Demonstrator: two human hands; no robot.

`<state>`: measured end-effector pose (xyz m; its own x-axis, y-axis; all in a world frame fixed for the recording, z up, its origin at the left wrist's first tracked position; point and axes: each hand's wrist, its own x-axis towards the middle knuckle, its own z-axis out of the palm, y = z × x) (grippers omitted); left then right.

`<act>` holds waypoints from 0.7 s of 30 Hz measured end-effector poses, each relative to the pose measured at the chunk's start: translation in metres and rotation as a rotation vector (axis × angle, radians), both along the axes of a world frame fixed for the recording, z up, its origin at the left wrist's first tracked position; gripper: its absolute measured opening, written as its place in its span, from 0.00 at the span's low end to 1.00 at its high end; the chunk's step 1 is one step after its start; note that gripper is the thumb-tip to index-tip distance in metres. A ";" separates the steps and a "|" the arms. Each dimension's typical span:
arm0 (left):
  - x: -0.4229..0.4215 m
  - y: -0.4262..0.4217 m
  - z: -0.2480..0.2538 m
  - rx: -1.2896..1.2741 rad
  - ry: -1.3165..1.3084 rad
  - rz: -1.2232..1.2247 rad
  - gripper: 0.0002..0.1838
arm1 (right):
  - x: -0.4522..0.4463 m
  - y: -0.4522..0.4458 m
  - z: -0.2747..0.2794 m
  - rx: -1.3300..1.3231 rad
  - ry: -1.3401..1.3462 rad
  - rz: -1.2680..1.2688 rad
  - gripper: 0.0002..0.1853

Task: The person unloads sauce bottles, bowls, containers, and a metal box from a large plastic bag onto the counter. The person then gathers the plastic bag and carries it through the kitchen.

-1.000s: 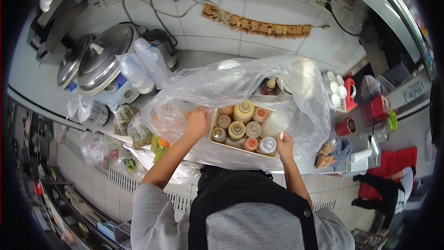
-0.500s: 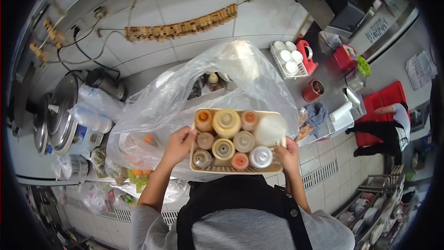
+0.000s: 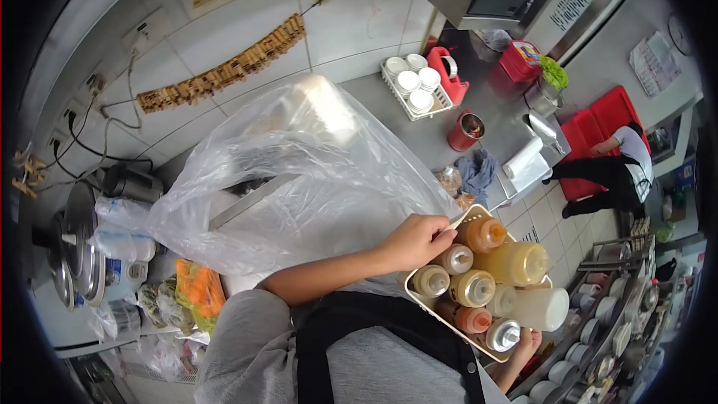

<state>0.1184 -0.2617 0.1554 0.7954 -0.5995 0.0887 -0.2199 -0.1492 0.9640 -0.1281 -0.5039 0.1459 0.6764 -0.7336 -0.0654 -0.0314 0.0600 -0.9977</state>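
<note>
1. Sauce-bottle basket (image 3: 473, 213): it's right of centre, low in the frame, held off the metal tabletop (image 3: 419, 138) and out past its edge.
2. Left hand (image 3: 416, 243) has its fingers closed over the rim at the upper-left end. The right hand (image 3: 528, 341) has the lower-right corner, fingers curled on it afaict, though the basket hides most of that grip.
3. Tips, imo: carry it level and don't let that right corner sag. The milky white bottle (image 3: 546, 309) and the fat yellow bottle (image 3: 520, 263) lean past the rim, so they'd probably tip first. I'd also steer clear of the big clear plastic bag (image 3: 359, 179) mid-frame, looks snaggy.
4. Brands? Nothing readable on the bottles. There's a printed notice (image 3: 571, 9) upper right and a wall sheet (image 3: 654, 65) further right, both too small to read. Same for the blue label (image 3: 114, 268) at far left.
</note>
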 end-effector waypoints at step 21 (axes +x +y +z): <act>0.257 -0.033 0.059 0.343 -0.554 -0.177 0.15 | 0.235 0.023 0.003 0.185 -0.369 -0.045 0.13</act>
<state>0.3751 -0.2950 0.2146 0.5741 -0.7838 0.2369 -0.7178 -0.3426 0.6061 0.1067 -0.4809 0.1485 0.6467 -0.7616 0.0420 0.3334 0.2328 -0.9136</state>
